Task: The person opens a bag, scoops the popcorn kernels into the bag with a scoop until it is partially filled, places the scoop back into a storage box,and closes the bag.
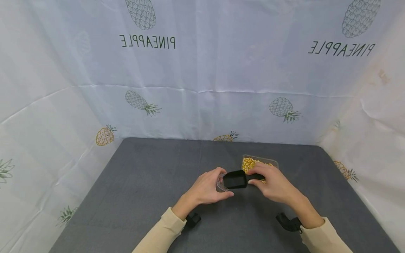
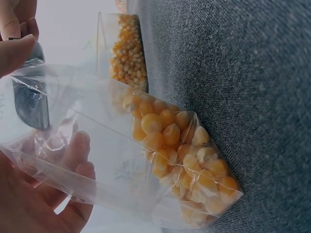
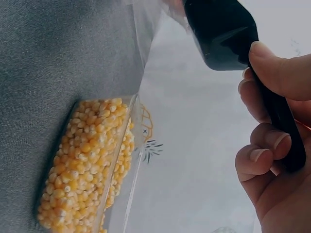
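Observation:
My left hand point(image 1: 205, 186) holds a clear plastic bag point(image 2: 114, 155) near its mouth, with the fingers curved around the opening. Corn kernels point(image 2: 180, 155) fill the lower end of the bag, which reaches down to the table. By its handle, my right hand point(image 1: 273, 182) grips a black scoop point(image 1: 235, 180). The scoop's front end is at the bag's mouth, and no kernels show in its bowl in the head view. Behind the right hand stands a clear container point(image 3: 114, 167) of corn kernels point(image 3: 80, 160), partly hidden by that hand in the head view.
A dark grey table point(image 1: 152, 175) lies under everything. White curtains point(image 1: 196, 66) printed with pineapples hang along its back and sides. Black straps point(image 1: 288, 223) are on both wrists.

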Demonstrator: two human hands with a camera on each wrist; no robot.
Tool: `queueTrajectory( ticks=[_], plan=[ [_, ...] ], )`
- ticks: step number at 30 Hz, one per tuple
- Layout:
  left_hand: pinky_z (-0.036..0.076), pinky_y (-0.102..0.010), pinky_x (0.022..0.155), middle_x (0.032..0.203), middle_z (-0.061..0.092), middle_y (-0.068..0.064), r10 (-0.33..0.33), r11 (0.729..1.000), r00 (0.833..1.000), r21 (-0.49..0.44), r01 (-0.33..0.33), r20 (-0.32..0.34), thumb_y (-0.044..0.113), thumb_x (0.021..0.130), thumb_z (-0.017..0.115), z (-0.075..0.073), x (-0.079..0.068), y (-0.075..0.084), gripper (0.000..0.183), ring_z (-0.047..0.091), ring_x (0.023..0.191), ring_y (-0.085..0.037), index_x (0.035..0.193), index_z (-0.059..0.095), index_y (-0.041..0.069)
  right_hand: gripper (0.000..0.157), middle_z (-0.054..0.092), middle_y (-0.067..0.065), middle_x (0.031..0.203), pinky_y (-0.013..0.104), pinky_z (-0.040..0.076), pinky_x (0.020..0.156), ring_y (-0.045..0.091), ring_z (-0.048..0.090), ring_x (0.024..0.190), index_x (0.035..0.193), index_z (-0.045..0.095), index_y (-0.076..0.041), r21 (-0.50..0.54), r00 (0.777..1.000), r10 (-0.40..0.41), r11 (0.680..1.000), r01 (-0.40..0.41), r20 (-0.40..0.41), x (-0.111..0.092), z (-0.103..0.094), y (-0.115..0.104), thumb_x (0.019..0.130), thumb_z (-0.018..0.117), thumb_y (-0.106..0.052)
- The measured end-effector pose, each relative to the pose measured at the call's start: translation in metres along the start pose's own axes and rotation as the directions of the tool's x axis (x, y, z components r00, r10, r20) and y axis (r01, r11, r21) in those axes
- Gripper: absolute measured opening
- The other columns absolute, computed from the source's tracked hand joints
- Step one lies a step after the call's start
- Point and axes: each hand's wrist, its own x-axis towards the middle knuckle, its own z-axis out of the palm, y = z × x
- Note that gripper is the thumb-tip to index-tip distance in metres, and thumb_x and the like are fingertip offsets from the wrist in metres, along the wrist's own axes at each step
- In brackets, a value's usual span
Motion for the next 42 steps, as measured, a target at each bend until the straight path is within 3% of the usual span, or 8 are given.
queueTrajectory(
  ticks=[6, 12, 17, 24, 29, 33, 42],
  plan=[
    [0.046, -0.025, 0.068, 0.098, 0.061, 0.006, -0.013, 1.0, 1.0, -0.007, 0.013, -0.002, 0.055, 0.087, 0.073, 0.001, 0.0, -0.001, 0.066, 0.054, 0.079, -0.005, 0.135, 0.056, 0.013, 0.024, 0.068, -0.006, 0.1, 0.034, 0.052, 0.072, 0.012, 0.062, 0.087, 0.106, 0.074, -0.016, 0.093, 0.999, 0.031, 0.995, -0.029, -0.015, -0.005, 0.0, 0.008, 0.085, 0.081, -0.005],
    [0.046, -0.025, 0.068, 0.097, 0.061, 0.006, -0.013, 1.0, 1.0, -0.021, 0.013, -0.005, 0.055, 0.088, 0.073, 0.001, 0.0, -0.001, 0.066, 0.055, 0.079, -0.005, 0.135, 0.056, 0.011, 0.023, 0.067, -0.007, 0.099, 0.034, 0.05, 0.068, 0.01, 0.06, 0.083, 0.106, 0.075, -0.016, 0.117, 0.998, 0.052, 0.992, -0.047, -0.042, -0.011, -0.003, 0.014, 0.086, 0.081, -0.006],
    [0.047, -0.025, 0.068, 0.097, 0.061, 0.007, -0.006, 1.0, 1.0, -0.013, 0.006, -0.017, 0.055, 0.088, 0.073, 0.0, -0.001, 0.0, 0.065, 0.055, 0.079, -0.005, 0.135, 0.056, 0.013, 0.024, 0.069, -0.006, 0.103, 0.037, 0.053, 0.074, 0.011, 0.062, 0.087, 0.108, 0.075, -0.018, 0.126, 0.993, 0.104, 0.987, -0.098, -0.048, -0.016, -0.007, 0.019, 0.086, 0.082, -0.01],
    [0.045, -0.025, 0.067, 0.096, 0.059, 0.008, -0.011, 1.0, 0.999, -0.017, 0.01, -0.043, 0.054, 0.087, 0.074, -0.003, -0.001, -0.001, 0.063, 0.053, 0.077, -0.005, 0.133, 0.056, 0.014, 0.023, 0.07, 0.0, 0.111, 0.041, 0.054, 0.081, 0.024, 0.066, 0.099, 0.113, 0.074, -0.016, 0.128, 0.988, 0.149, 0.982, -0.142, -0.048, -0.023, -0.014, 0.026, 0.091, 0.078, -0.012],
    [0.045, -0.024, 0.067, 0.095, 0.058, 0.008, -0.003, 1.0, 0.998, -0.029, 0.002, -0.057, 0.052, 0.087, 0.075, -0.004, -0.001, -0.002, 0.063, 0.053, 0.076, -0.005, 0.133, 0.056, 0.013, 0.021, 0.07, 0.005, 0.116, 0.056, 0.048, 0.094, 0.035, 0.061, 0.118, 0.114, 0.074, -0.014, 0.152, 0.978, 0.203, 0.969, -0.194, -0.044, -0.028, -0.018, 0.032, 0.092, 0.076, -0.013],
    [0.046, -0.025, 0.068, 0.096, 0.059, 0.007, 0.0, 0.999, 0.998, -0.035, -0.003, -0.065, 0.052, 0.087, 0.075, -0.005, -0.001, -0.002, 0.063, 0.053, 0.077, -0.005, 0.133, 0.056, 0.013, 0.021, 0.069, 0.009, 0.117, 0.063, 0.045, 0.095, 0.042, 0.058, 0.12, 0.115, 0.074, -0.012, 0.165, 0.97, 0.239, 0.959, -0.23, -0.038, -0.031, -0.02, 0.039, 0.094, 0.075, -0.014],
    [0.045, -0.026, 0.066, 0.096, 0.06, 0.004, 0.01, 0.999, 0.996, -0.052, -0.014, -0.084, 0.051, 0.088, 0.075, -0.01, -0.001, -0.003, 0.062, 0.053, 0.074, -0.006, 0.133, 0.056, 0.012, 0.022, 0.07, 0.0, 0.11, 0.038, 0.053, 0.08, 0.024, 0.065, 0.101, 0.117, 0.073, -0.012, 0.075, 0.967, 0.244, 0.968, -0.239, -0.066, -0.039, -0.02, 0.055, 0.095, 0.073, -0.016]
  ],
)
